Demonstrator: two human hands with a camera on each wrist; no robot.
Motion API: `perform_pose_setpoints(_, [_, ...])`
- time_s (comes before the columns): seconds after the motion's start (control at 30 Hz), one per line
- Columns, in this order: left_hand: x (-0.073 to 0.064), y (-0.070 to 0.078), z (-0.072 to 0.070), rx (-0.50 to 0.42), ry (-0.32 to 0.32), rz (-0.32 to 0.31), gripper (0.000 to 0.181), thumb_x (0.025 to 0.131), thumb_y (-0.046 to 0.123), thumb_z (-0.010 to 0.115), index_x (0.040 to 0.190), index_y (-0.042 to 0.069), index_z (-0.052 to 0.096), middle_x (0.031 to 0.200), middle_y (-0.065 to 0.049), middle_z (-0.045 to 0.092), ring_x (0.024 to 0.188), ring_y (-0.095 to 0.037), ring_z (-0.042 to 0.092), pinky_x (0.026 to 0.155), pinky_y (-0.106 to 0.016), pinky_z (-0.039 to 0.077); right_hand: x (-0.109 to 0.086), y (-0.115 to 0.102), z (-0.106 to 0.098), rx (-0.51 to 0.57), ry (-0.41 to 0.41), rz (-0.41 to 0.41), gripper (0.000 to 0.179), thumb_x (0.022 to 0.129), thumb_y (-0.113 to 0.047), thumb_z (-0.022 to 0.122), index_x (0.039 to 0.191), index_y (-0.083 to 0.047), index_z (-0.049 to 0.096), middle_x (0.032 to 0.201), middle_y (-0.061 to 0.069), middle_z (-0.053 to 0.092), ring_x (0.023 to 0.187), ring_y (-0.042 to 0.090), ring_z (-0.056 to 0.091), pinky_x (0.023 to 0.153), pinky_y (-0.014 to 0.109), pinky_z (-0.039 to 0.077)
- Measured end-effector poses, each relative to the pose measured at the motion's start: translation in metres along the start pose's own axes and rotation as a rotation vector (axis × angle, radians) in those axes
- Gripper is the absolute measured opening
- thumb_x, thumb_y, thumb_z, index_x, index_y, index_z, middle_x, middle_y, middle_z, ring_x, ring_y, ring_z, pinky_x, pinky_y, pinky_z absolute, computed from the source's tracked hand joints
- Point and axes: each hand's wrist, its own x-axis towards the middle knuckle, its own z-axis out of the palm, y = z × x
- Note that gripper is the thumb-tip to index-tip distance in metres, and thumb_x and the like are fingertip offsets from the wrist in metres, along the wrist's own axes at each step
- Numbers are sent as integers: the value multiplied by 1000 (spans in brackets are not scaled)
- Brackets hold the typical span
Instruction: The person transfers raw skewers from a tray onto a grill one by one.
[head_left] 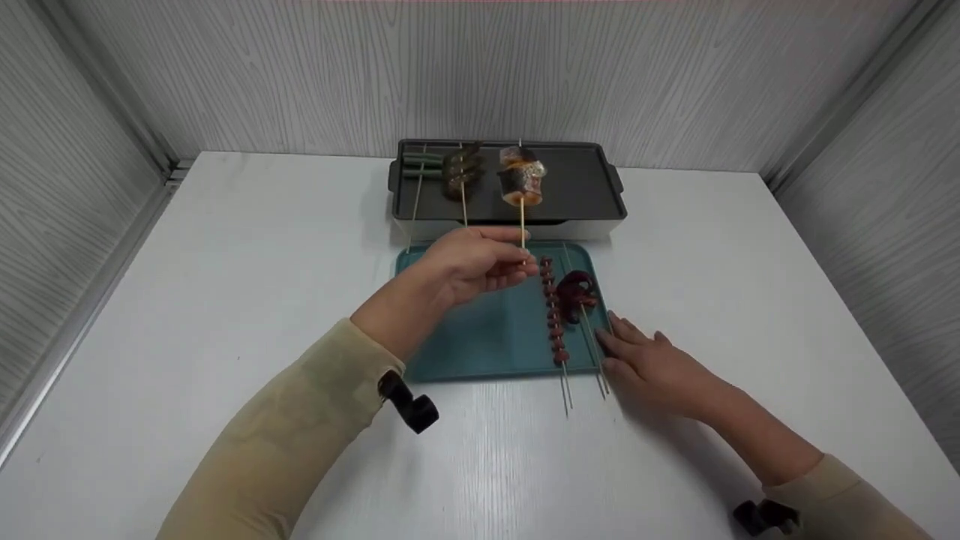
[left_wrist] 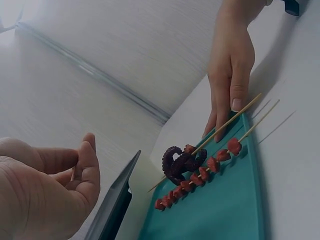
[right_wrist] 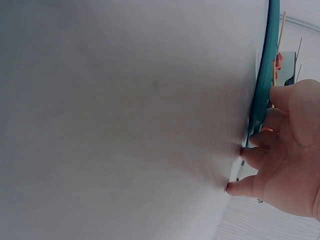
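The left hand [head_left: 474,260] pinched the stick of a thick banded skewer [head_left: 520,180], its food seen against the dark grill [head_left: 574,184] at the far side; only the head view showed this skewer. The right hand [head_left: 664,373], fingers spread, touched the right rim of the teal tray [head_left: 472,341], where 2 other skewers [head_left: 553,315] lay; the right wrist view alone showed fingertips meeting the white table [head_left: 262,300]. Grey wood-grained walls [head_left: 300,75] stood left, far and right.

Pale, wood-grained walls [head_left: 285,82] are standing around the white tabletop [head_left: 262,262]; grey strips [head_left: 105,82] are lining their corners.
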Motion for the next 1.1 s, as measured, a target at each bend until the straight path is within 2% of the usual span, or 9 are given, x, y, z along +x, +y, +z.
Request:
perform_pose_setpoints(0.33, [29,9,-4,-47,46,13,45,108,1,60,153,5,56,127,-18,68,108,-23,70,84,-26,58,1,2,3,1,3,6,60,114,-37,48,162,-2,39,173,18,24,159,38,23,119,75,22])
perform_pose_setpoints(0.7, [51,3,-12,-99,92,-6,45,107,-1,61,151,2,57,112,-17,71,93,-21,70,78,-27,59,1,0,3,-2,-4,17,61,114,-40,48,163,-3,38,172,17,24,159,38,24,119,74,22])
perform_pose_setpoints(1.1, [64,-2,-12,-100,103,-28,46,108,-1,58,154,4,54,124,-19,69,96,-21,69,78,-27,58,1,1,1,-12,-7,25,62,115,-41,46,164,-5,37,174,16,21,159,37,24,120,74,21])
